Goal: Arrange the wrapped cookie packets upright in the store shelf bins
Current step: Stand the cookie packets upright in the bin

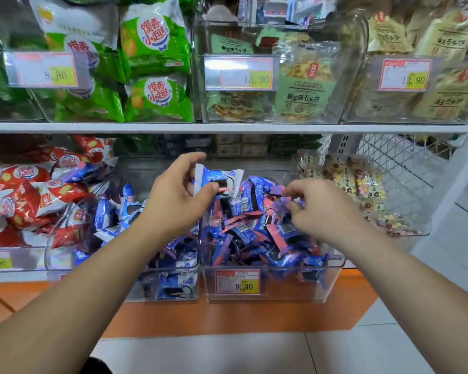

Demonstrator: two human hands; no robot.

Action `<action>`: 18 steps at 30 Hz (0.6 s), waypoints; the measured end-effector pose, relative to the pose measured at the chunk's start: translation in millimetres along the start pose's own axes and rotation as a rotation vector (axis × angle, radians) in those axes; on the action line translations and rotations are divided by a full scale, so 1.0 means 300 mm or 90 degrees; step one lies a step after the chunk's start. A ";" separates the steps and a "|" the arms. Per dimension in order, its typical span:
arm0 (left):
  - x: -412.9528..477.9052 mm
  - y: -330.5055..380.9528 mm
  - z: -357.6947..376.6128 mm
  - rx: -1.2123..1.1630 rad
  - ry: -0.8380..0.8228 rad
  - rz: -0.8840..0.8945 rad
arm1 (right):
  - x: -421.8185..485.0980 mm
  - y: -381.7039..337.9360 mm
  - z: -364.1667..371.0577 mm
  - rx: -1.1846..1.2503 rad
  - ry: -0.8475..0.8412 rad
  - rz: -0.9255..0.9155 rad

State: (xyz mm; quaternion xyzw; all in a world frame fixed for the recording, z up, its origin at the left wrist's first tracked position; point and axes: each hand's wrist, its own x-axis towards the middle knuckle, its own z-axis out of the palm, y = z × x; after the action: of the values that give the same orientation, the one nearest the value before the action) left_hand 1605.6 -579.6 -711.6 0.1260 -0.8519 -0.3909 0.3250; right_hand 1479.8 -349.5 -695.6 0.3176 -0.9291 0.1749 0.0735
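Head view. A white metal shelf edge [227,127] separates two levels. The upper level carries three clear plastic bins, each with one price label: glossy green snack bags [154,101] on the left, pale green cracker bags [303,95] in the middle, beige cracker bags [443,98] on the right. The lower level shows four bins. From the left they hold red-and-white wrapped packets [25,201], blue-and-white packets [170,290], a loose heap of blue, pink and purple foil cookie packets [243,233], and clear bags of small coloured sweets [357,184]. A white wire mesh panel [405,163] stands behind the sweets.

The centre clear rectangular bin [333,265] bears one red-and-yellow price tag [238,282]; its packets lie crossed and tilted.

The left hand [179,195] grips one blue-and-white crinkled cookie packet [216,182] between thumb and fingers, upright, above the heap's rear left. The right hand [322,209], fingers curled, pinches a purple wrapped packet [281,197] at the top of the heap.
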 end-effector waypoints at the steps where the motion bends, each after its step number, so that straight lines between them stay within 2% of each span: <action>1: 0.005 -0.005 -0.017 -0.014 0.016 -0.004 | -0.003 -0.023 0.021 0.026 0.021 -0.042; 2: 0.010 -0.012 -0.037 -0.015 0.036 -0.007 | 0.000 -0.046 0.051 0.101 0.015 -0.074; 4: 0.014 -0.024 -0.083 0.021 0.084 -0.004 | 0.017 -0.092 0.114 0.239 -0.069 -0.085; 8: 0.007 -0.054 -0.186 0.178 0.166 0.021 | 0.074 -0.151 0.185 0.238 -0.152 -0.128; 11: -0.007 -0.078 -0.235 0.426 0.078 -0.005 | 0.090 -0.193 0.178 0.214 -0.298 -0.168; 13: -0.017 -0.087 -0.231 0.520 0.022 0.002 | 0.092 -0.197 0.187 0.110 -0.374 -0.189; 15: -0.031 -0.085 -0.205 0.465 -0.026 0.019 | 0.087 -0.186 0.205 0.018 -0.378 -0.196; 18: -0.064 -0.070 -0.149 0.324 -0.133 0.047 | 0.092 -0.158 0.193 -0.016 -0.339 -0.178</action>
State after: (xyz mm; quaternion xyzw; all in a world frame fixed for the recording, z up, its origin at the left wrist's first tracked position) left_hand 1648.3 -610.7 -714.6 0.1314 -0.9555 -0.1635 0.2075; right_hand 1485.8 -421.4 -729.3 0.4762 -0.8649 0.0624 -0.1458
